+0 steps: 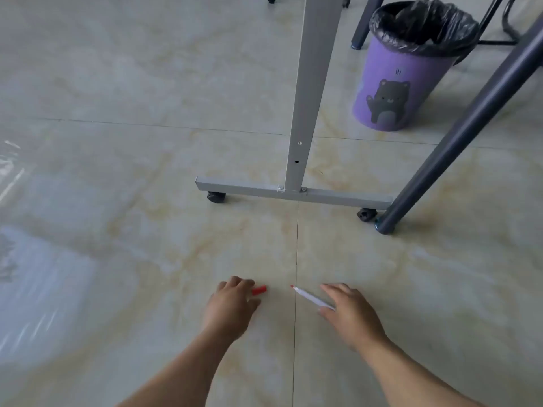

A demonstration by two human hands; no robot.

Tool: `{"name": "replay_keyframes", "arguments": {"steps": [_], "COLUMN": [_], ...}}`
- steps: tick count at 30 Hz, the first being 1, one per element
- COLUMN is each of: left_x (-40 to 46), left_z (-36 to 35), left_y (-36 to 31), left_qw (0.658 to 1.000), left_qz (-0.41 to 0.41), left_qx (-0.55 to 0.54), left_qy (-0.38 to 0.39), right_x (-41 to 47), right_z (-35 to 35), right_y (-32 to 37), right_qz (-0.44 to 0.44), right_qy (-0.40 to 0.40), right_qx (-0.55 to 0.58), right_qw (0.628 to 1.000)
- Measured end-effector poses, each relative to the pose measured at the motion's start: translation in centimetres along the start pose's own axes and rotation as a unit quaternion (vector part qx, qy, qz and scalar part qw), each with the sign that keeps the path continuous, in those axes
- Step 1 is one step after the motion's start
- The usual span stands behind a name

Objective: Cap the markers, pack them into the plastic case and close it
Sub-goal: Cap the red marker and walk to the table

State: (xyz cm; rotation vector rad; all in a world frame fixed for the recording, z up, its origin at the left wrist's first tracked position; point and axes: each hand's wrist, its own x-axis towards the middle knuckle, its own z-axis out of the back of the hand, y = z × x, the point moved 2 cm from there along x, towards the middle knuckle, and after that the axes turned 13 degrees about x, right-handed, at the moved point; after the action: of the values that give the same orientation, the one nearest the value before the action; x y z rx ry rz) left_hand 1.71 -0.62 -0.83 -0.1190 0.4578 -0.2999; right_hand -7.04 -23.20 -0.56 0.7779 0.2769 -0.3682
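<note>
Capping barely begun; no plastic case is seen.
A short red plastic cap [259,290] is pinched in the left hand [232,306]; an uncapped white red-tipped marker [311,297] is held in the right hand [349,315].

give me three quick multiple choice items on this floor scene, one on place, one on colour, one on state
1. Where is the bin?
A. beside the left hand
B. far right, behind the white stand
C. between the hands

2. What colour is the cap?
A. blue
B. green
C. red

3. The marker at the right hand is
A. uncapped
B. capped
C. inside a case

Key: B, it stands beyond the white stand; C, the piece by the left hand is red; A, its red tip is bare.
</note>
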Motion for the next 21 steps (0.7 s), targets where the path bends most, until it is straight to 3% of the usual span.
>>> {"name": "replay_keyframes", "arguments": {"steps": [9,21], "left_x": [0.9,-0.9], "left_z": [-0.7,1.5], "left_y": [-0.5,-1.7], "left_qw": [0.995,0.994], "left_qz": [-0.035,-0.076], "left_qx": [0.051,-0.009], "left_qy": [-0.084,-0.075], "right_x": [1.1,-1.2], "right_z": [-1.4,1.5], "right_y": [-0.7,1.8], "right_qz": [0.031,0.085], "right_qy": [-0.036,-0.040], "right_qx": [-0.063,-0.040], "right_qw": [0.997,0.995]}}
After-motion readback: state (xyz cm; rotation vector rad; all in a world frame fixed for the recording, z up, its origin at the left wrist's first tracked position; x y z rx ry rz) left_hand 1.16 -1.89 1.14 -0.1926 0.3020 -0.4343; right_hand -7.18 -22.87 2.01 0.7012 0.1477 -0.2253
